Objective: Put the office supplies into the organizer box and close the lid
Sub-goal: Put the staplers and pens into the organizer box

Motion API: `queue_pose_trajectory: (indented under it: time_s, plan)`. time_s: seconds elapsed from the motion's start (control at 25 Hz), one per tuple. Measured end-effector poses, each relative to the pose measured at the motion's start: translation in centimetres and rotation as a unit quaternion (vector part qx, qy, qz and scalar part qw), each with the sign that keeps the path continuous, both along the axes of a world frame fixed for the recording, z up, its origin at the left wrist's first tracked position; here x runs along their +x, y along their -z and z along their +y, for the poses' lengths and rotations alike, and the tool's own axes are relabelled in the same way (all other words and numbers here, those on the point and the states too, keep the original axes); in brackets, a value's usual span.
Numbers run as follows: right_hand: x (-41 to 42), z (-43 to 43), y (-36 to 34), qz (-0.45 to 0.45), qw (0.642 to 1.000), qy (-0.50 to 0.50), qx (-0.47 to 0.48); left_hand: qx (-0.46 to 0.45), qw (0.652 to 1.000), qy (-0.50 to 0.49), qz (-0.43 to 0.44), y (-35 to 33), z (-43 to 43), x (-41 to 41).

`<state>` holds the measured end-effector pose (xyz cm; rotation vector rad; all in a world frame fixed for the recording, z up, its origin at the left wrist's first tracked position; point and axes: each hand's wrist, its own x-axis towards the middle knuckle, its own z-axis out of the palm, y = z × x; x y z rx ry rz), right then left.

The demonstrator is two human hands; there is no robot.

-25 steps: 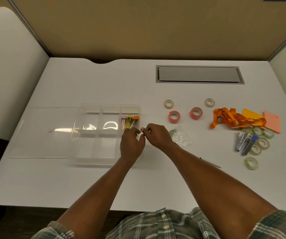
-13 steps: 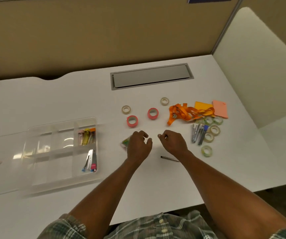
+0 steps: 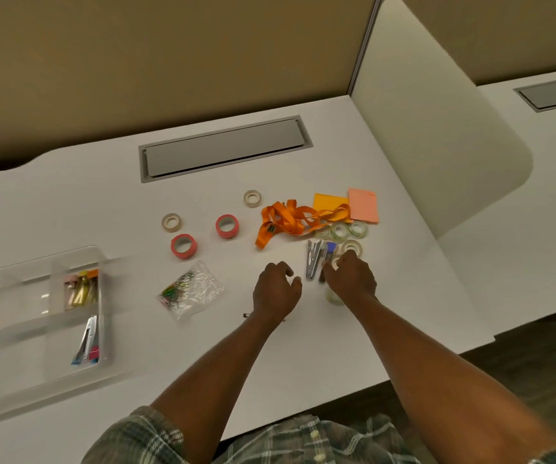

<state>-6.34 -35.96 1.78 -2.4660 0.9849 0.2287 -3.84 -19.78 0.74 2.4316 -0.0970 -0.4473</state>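
Observation:
The clear organizer box [image 3: 102, 259] lies at the left, blurred, with coloured clips [image 3: 80, 291] in one compartment and a stapler [image 3: 87, 341] in another. My left hand [image 3: 276, 291] hovers over the desk with fingers curled and apart, holding nothing. My right hand [image 3: 352, 279] reaches over the small staplers [image 3: 315, 259], fingertips at them; whether it grips anything I cannot tell. A bag of paper clips [image 3: 189, 293] lies left of my hands. Pink tape rolls [image 3: 183, 246] [image 3: 227, 226], clear tape rolls [image 3: 340, 231], an orange lanyard [image 3: 290, 219] and sticky notes [image 3: 363, 205] lie beyond.
A grey cable hatch [image 3: 224, 149] is set in the desk at the back. A white divider panel [image 3: 437, 128] stands at the right. A thin pen [image 3: 248, 315] lies partly hidden under my left wrist. The desk's front edge runs near my elbows.
The view has swung right, so the box now sits at the far left. Both hands moved right, away from the paper clip bag; my right hand reached the staplers.

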Motion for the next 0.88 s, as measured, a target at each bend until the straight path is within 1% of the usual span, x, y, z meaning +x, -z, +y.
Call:
queue_pose_trajectory:
  time_s: [0.2, 0.48, 0.6, 0.68, 0.76, 0.8, 0.88]
  plan:
    - [0.6, -0.7, 0.9, 0.058, 0.998, -0.029, 0.019, 0.04, 0.999, 0.007, 0.02, 1.2, -3.6, 0.2]
    - [1.3, -1.0, 1.0, 0.066, 0.996, -0.055, 0.024, 0.097, 0.995, 0.007, -0.008, 1.7, -5.9, 0.5]
    - [1.5, -0.9, 0.8, 0.074, 0.995, -0.039, 0.05, 0.088, 0.996, -0.001, 0.014, 1.9, -6.1, 0.6]
    - [1.5, -1.1, 0.7, 0.072, 0.995, -0.025, 0.064, 0.062, 0.996, -0.032, 0.057, 1.9, -5.8, 0.8]
    - [1.2, -1.3, 0.7, 0.065, 0.995, -0.011, 0.073, -0.007, 0.99, -0.089, 0.113, 1.8, -5.2, 1.1]
    - [1.1, -1.3, 0.6, 0.058, 0.995, -0.002, 0.083, -0.061, 0.98, -0.123, 0.144, 1.8, -4.8, 1.1]
    - [0.9, -1.1, 0.4, 0.028, 0.991, 0.025, 0.13, -0.158, 0.947, -0.186, 0.207, 1.5, -3.9, 1.1]
